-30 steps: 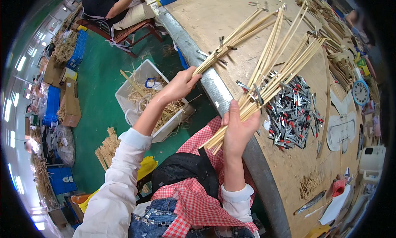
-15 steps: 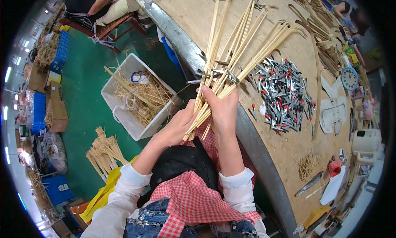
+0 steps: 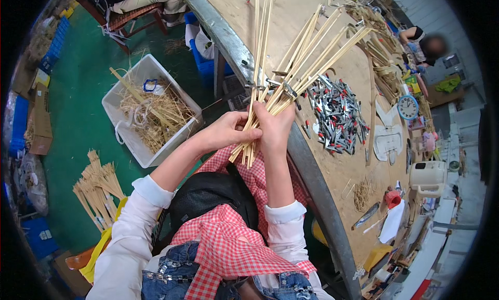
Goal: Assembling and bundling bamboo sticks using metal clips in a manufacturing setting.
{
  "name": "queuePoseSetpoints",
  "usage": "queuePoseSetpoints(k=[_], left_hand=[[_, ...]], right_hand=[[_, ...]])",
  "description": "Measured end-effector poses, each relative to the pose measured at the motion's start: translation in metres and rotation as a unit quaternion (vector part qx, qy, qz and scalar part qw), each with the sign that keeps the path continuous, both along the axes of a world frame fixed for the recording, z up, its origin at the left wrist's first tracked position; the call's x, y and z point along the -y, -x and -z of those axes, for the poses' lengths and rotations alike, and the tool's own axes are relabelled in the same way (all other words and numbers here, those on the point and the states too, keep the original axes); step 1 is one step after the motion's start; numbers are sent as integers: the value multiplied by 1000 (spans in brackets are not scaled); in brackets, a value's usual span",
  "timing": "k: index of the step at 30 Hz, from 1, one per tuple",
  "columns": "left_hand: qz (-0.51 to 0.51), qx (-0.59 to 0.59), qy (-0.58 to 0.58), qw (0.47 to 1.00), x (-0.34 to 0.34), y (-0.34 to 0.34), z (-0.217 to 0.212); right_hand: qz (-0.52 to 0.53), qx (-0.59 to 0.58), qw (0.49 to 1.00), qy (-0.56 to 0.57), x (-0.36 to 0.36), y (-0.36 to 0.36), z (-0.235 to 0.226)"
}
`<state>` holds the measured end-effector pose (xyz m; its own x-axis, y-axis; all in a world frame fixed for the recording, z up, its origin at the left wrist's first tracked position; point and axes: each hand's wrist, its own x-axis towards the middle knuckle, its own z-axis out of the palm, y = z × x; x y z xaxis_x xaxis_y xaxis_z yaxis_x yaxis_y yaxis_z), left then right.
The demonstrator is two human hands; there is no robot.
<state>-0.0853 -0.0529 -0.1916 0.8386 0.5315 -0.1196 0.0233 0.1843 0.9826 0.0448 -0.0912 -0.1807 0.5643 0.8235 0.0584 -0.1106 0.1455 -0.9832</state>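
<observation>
A fanned bundle of thin pale strips (image 3: 319, 71), like bamboo or straw splints, rises from my hands over the table's edge. My right hand (image 3: 274, 127) is closed round its lower part, thumb pointing up along the strips. My left hand (image 3: 227, 131) is closed at the left side of the bundle, its thumb laid across the lower strips toward my right palm; its other fingers are partly hidden. Small metal clips (image 3: 289, 90) grip the strips just above my hands. More clips sit near the strips' upper ends. Short cut ends show below my hands.
A large heap of metal clips with red and black tips (image 3: 340, 115) lies on the wooden table (image 3: 332, 180). A white bin (image 3: 115, 106) of straw scraps and strip bundles (image 3: 99, 188) stand on the left. A blue clock (image 3: 408, 107) is at right. Two other people are at the far side.
My view has turned, so the table and bin appear further left. My left hand has shifted its grip, its thumb now across the strips. The left group of strips stands more upright.
</observation>
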Motion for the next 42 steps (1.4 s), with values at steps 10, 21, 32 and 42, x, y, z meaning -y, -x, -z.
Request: queuePoseSetpoints(k=[10, 21, 32, 42], left_hand=[[78, 168, -34, 982, 44, -21, 11], [21, 123, -46, 991, 96, -49, 26], [22, 47, 217, 975, 91, -43, 13], [-40, 70, 147, 986, 86, -42, 24]], right_hand=[[94, 222, 970, -27, 67, 17, -23], [85, 239, 965, 64, 117, 12, -5], [156, 52, 986, -7, 107, -18, 0], [153, -152, 968, -131, 89, -28, -8]])
